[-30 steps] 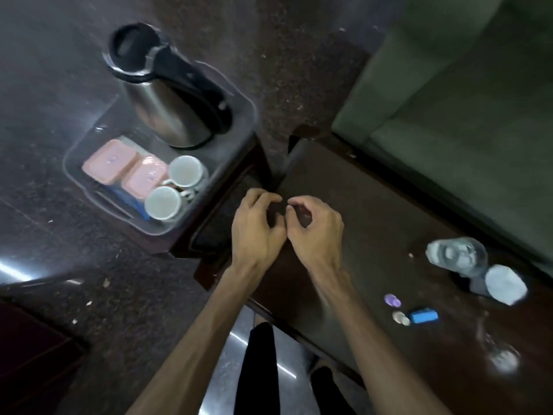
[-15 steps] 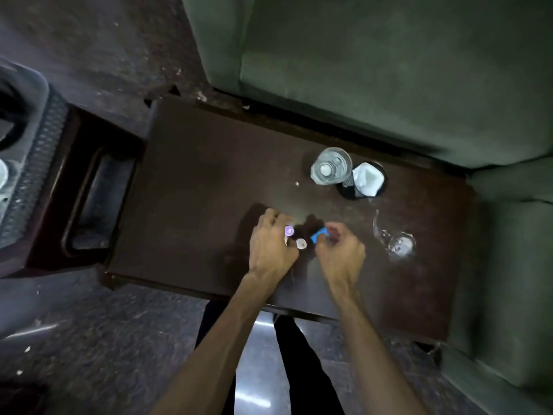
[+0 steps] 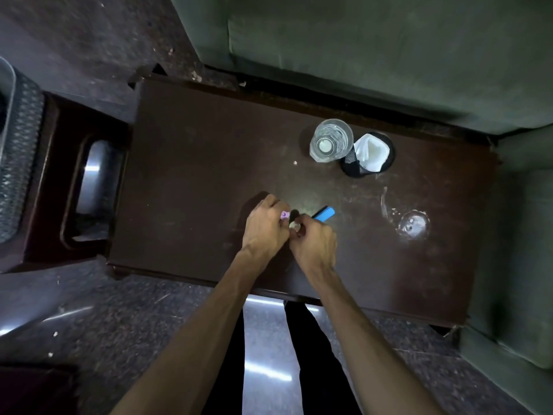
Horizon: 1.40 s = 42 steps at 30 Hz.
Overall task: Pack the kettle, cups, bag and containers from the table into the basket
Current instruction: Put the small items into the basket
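Observation:
The grey woven basket [image 3: 18,139] shows only as a strip at the far left edge; its contents are out of view. Both hands are over the front middle of the dark wooden table [image 3: 194,175]. My left hand [image 3: 264,227] is curled, with a small purple piece [image 3: 285,215] at its fingertips. My right hand [image 3: 314,242] pinches a small whitish round piece [image 3: 294,225] close against the left hand. A small blue block [image 3: 324,213] lies just beyond the right fingers; I cannot tell whether they touch it.
A clear glass of water [image 3: 330,140] and a black mesh holder with white tissue [image 3: 371,154] stand at the table's back right. A clear glass item [image 3: 414,224] rests to the right. A green sofa [image 3: 359,49] borders the far side. A dark stool [image 3: 83,190] carries the basket.
The view swung right from the packed basket to the table. Both hands moved onto the small pieces; the right hand shifted from the blue block to the whitish piece.

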Tool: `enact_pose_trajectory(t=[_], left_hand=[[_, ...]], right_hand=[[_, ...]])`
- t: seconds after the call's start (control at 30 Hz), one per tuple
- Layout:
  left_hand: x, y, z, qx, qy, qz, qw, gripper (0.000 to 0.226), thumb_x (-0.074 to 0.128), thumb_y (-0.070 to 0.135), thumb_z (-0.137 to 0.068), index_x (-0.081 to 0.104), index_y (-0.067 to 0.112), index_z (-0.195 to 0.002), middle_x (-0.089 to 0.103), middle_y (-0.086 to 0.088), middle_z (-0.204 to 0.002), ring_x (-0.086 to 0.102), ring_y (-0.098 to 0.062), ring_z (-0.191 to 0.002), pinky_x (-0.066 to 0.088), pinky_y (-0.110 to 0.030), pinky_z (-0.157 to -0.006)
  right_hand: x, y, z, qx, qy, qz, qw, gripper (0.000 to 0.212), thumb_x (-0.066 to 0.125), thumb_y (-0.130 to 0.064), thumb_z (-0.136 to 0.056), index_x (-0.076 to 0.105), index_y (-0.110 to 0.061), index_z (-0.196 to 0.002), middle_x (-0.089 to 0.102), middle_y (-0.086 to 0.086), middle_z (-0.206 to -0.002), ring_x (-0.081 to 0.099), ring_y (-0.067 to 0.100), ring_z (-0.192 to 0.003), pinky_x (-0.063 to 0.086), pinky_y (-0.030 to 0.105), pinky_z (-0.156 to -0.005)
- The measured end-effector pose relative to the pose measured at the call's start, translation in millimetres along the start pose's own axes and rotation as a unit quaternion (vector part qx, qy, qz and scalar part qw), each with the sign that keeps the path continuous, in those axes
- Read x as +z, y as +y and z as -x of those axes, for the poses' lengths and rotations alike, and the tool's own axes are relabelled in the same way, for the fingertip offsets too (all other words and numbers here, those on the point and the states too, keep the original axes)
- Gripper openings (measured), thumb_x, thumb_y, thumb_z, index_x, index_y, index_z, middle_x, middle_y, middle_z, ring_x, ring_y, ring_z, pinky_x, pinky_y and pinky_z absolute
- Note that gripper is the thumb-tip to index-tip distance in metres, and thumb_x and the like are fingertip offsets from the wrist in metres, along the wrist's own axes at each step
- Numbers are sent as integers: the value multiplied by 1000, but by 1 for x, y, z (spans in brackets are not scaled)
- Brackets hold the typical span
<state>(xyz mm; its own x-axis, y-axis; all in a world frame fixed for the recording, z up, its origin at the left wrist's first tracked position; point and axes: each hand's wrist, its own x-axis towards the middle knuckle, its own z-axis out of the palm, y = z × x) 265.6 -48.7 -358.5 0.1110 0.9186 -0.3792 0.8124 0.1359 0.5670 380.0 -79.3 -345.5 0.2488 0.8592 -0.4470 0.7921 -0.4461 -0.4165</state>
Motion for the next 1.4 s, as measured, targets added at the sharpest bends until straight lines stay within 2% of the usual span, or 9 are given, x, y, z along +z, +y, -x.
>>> enact_pose_trajectory(t=[0.17, 0.43, 0.63, 0.77, 0.97, 1.07, 1.17, 1.27, 1.4], left_hand=[[-48, -26, 4, -38, 101, 66, 992, 11, 70, 17, -82, 75, 16, -92, 67, -2, -100, 69, -27, -84, 58, -41, -72], [-181, -115, 28, -94, 273, 110, 951, 6, 74, 24, -86, 75, 22, -92, 66, 8, -97, 67, -14, -77, 58, -40, -68], [-275, -195, 61, -119, 391, 91, 908, 6, 73, 21, -85, 73, 19, -91, 66, 7, -95, 69, -15, -81, 57, -41, -70], [-321, -246, 77, -144, 459, 53, 875, 8, 73, 24, -88, 71, 17, -90, 67, 2, -95, 66, -16, -79, 55, -38, -69], [-361, -312, 83, -200, 466, 40, 861, 11, 69, 17, -87, 73, 10, -94, 68, -6, -97, 67, -21, -77, 58, -44, -71], [-370, -321, 74, -204, 464, 47, 861, 17, 69, 22, -91, 72, 6, -94, 68, -9, -99, 68, -22, -77, 58, -45, -71], [-368, -311, 64, -188, 468, 46, 862, 18, 70, 25, -92, 70, 7, -97, 66, -8, -102, 67, -21, -79, 58, -44, -71], [-350, -288, 57, -175, 467, 40, 866, 17, 71, 25, -92, 70, 9, -99, 66, -6, -102, 67, -21, -80, 57, -45, -69], [-306, -242, 49, -163, 419, 56, 891, 17, 73, 21, -86, 72, 11, -100, 69, -5, -103, 68, -22, -82, 56, -39, -71]], right_hand=[[-1, -57, -6, -53, 20, -58, 997, 13, 71, -26, -89, 76, -17, -96, 77, 5, -87, 70, 30, -80, 57, 42, -70], [38, -215, 6, -199, -5, -133, 971, 12, 76, -28, -86, 76, -24, -98, 73, -7, -82, 69, 12, -68, 59, 41, -63], [81, -335, 36, -322, -26, -158, 933, 12, 80, -28, -85, 75, -26, -96, 70, -8, -79, 66, 12, -64, 57, 42, -60], [111, -404, 54, -376, -52, -151, 912, 14, 78, -30, -86, 76, -23, -98, 73, -4, -82, 68, 19, -68, 58, 44, -65], [162, -481, 65, -418, -112, -107, 895, 13, 73, -26, -91, 75, -15, -99, 77, 1, -88, 73, 22, -80, 58, 43, -74], [169, -496, 59, -419, -123, -114, 892, 15, 71, -22, -92, 74, -11, -102, 78, 6, -89, 73, 24, -80, 58, 45, -75], [160, -488, 50, -410, -103, -144, 895, 22, 71, -31, -95, 73, -12, -105, 78, 6, -88, 75, 22, -77, 60, 42, -73], [143, -458, 40, -399, -95, -154, 899, 19, 74, -28, -94, 75, -14, -107, 78, 2, -89, 75, 16, -74, 62, 41, -72], [111, -394, 26, -381, -74, -152, 909, 14, 77, -19, -89, 76, -14, -102, 75, -3, -83, 71, 12, -70, 61, 39, -69]])
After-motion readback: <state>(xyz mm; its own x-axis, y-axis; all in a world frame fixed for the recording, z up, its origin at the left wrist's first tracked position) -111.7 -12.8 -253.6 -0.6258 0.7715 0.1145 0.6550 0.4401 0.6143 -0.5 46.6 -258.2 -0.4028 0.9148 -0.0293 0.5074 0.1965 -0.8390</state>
